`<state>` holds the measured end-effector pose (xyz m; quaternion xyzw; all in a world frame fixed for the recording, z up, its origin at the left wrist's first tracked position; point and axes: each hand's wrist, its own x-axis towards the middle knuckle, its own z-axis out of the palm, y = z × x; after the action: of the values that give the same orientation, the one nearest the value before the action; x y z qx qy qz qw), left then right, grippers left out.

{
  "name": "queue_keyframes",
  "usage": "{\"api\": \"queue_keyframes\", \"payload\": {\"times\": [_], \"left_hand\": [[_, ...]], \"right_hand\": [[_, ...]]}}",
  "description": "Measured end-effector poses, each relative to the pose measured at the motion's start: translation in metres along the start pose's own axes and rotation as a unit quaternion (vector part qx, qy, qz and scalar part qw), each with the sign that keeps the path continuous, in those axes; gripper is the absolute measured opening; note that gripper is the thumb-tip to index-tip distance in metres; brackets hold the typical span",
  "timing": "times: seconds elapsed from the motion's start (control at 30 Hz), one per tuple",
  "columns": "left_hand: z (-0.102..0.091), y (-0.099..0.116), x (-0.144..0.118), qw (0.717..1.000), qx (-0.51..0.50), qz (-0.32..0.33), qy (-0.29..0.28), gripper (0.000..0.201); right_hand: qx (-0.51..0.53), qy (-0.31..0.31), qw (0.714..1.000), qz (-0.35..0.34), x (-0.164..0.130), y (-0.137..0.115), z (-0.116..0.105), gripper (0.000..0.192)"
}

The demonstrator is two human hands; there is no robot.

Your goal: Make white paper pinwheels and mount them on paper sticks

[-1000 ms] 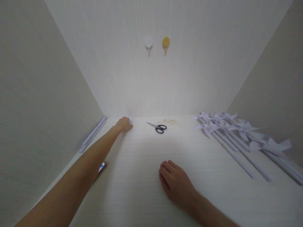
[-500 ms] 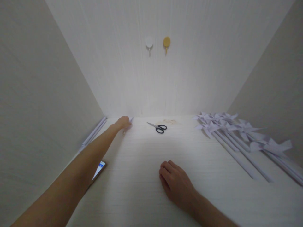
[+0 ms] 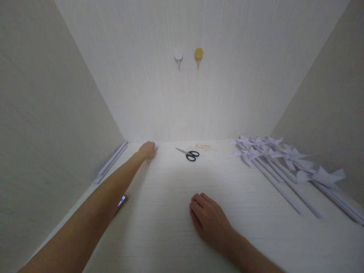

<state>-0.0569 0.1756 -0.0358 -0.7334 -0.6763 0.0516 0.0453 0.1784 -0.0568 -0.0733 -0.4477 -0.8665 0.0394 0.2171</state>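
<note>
Pale wood-grain panels enclose the workspace on three sides, and a matching table forms its floor. Two wall hooks, one white and one yellow, are fixed side by side high on the back panel.

Left hand: arm fully extended to the far edge of the table, where it meets the back panel. The fingers curl over a small white paper piece, of which only a corner shows past the knuckles; whether the fingers actually pinch it or merely rest on it cannot be told from this view.

Right hand: palm down on the near middle of the table, fingers loosely bent, holding nothing.

Black-handled scissors lie shut, just right of the left hand and apart from it. Beyond them sits a faint tan patch, too indistinct to identify. Finished white paper pinwheels on rolled paper sticks lie in a fanned row along the right side. Spare rolled paper sticks rest against the left panel. A phone with a lit screen is partly hidden beneath the left forearm.

Judged step: fetching paper stock at the back edge. The next move would call for a secure pinch on the thin sheet before drawing it toward the right hand.
</note>
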Motion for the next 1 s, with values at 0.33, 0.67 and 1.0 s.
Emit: {"api": "queue_keyframes", "payload": {"times": [0.33,0.67,1.0], "left_hand": [[-0.056,-0.001,-0.017,0.991,0.007,-0.055,0.118,0.028],[-0.118,0.016,-0.055,0.922,-0.292,-0.021,0.253,0.018],[-0.093,0.057,-0.148,0.633,-0.769,0.066,0.059,0.029]], "right_hand": [[-0.014,0.006,1.000,-0.010,0.001,0.001,0.001,0.013],[0.007,0.019,1.000,0.011,0.003,0.001,-0.001,0.014],[0.228,0.055,0.966,0.113,0.006,0.009,-0.003,0.008]]}}
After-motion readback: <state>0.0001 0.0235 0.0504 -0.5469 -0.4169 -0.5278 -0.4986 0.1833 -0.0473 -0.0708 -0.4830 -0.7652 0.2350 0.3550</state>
